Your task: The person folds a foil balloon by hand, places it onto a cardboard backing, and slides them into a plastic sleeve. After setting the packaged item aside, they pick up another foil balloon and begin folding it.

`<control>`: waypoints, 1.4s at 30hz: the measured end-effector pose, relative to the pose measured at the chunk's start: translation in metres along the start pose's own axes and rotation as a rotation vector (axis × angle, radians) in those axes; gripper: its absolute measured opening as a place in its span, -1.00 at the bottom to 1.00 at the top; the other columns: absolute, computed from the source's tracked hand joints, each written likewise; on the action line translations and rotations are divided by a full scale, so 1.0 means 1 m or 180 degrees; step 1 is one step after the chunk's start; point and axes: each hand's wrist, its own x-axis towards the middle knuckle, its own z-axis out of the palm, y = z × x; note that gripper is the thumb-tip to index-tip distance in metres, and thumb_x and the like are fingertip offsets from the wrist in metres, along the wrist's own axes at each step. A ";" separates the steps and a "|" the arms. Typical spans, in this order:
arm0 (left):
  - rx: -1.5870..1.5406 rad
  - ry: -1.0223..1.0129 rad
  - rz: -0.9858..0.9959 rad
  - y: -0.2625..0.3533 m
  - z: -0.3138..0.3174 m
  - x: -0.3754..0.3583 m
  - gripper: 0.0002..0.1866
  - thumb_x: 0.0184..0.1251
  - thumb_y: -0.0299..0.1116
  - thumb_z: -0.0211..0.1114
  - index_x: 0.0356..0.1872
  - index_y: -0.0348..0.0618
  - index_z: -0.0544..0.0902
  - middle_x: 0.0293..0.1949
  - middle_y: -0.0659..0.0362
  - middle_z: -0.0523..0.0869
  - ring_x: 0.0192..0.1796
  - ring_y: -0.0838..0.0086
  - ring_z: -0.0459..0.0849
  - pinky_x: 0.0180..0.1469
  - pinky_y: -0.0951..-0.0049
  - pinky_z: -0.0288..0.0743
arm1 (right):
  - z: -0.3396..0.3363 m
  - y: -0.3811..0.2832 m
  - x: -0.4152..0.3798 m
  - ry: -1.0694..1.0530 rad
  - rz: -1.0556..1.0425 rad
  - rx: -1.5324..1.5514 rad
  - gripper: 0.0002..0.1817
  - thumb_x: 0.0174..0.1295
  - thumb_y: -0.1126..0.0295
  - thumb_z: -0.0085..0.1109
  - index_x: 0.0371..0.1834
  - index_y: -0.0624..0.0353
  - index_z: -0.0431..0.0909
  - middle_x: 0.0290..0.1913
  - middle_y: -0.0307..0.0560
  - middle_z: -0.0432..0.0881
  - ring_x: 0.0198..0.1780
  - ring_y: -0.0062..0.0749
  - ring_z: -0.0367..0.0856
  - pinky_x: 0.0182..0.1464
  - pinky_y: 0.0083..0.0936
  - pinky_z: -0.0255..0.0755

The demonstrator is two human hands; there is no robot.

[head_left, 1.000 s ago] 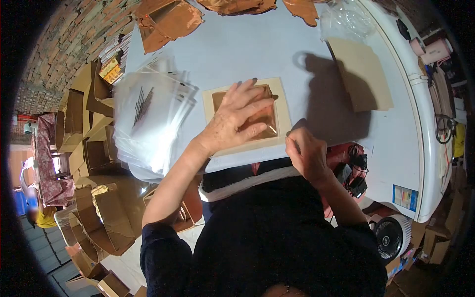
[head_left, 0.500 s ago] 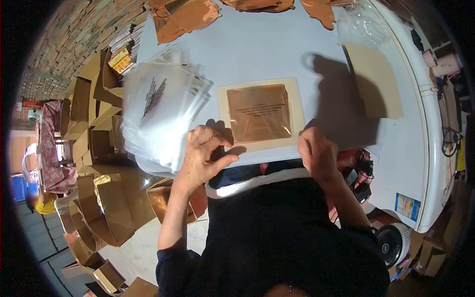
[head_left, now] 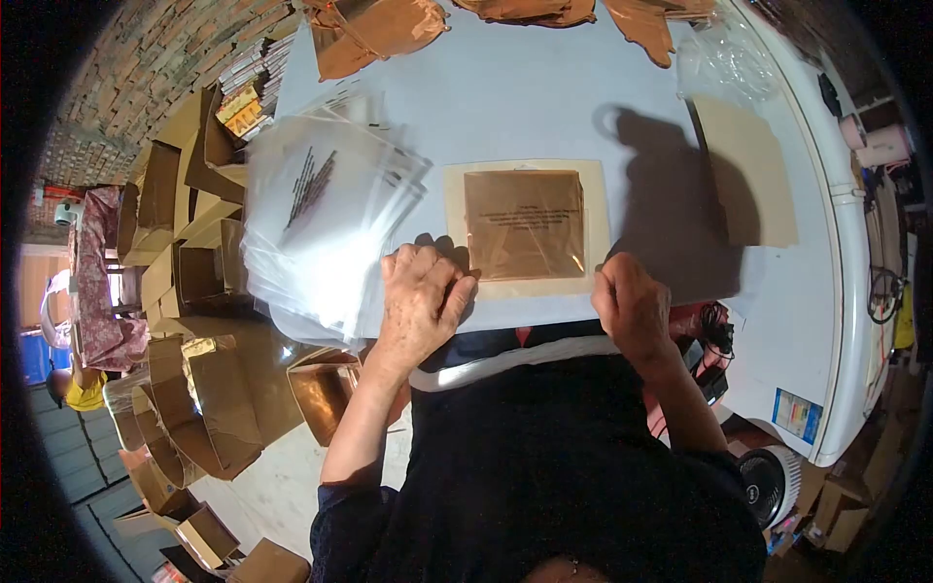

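Observation:
A flat square packet in copper-brown clear film [head_left: 526,248], printed with small dark warning-like text, lies on a cream sheet of card [head_left: 457,175] near the table's front edge. At the sheet's lower left is my left hand [head_left: 421,303], its fingers curled and the thumb drawn in beside them. My right hand [head_left: 634,306] is closed beside the sheet's right edge, knuckles up. What either hand may be pinching is hidden under the fingers. To the left, close to my left hand, a fanned pile of clear plastic bags [head_left: 321,223] with dark print spreads over the table.
Copper-coloured film bundles [head_left: 379,34] lie along the far edge of the white table [head_left: 525,97]. Crumpled clear plastic [head_left: 724,58] and another cream sheet [head_left: 748,175] are at right. Open cardboard boxes [head_left: 224,398] crowd the left side. A small fan [head_left: 768,486] stands lower right.
My left hand has drawn its thumb in towards the fingers, which were spread apart before. My right hand stays closed by the card. The whole view has shifted slightly.

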 end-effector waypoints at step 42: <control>-0.2230 0.0982 -0.1831 0.052 0.035 -0.106 -0.68 0.40 -0.46 0.50 0.06 -0.30 0.59 -0.16 0.07 0.83 -0.19 0.50 0.77 -0.03 0.46 0.64 | -0.003 0.001 0.013 0.0493 -0.0105 0.0528 -0.79 0.38 0.45 0.27 0.04 0.17 0.64 -0.18 -0.02 0.61 -0.28 -0.04 0.66 -0.25 -0.25 0.59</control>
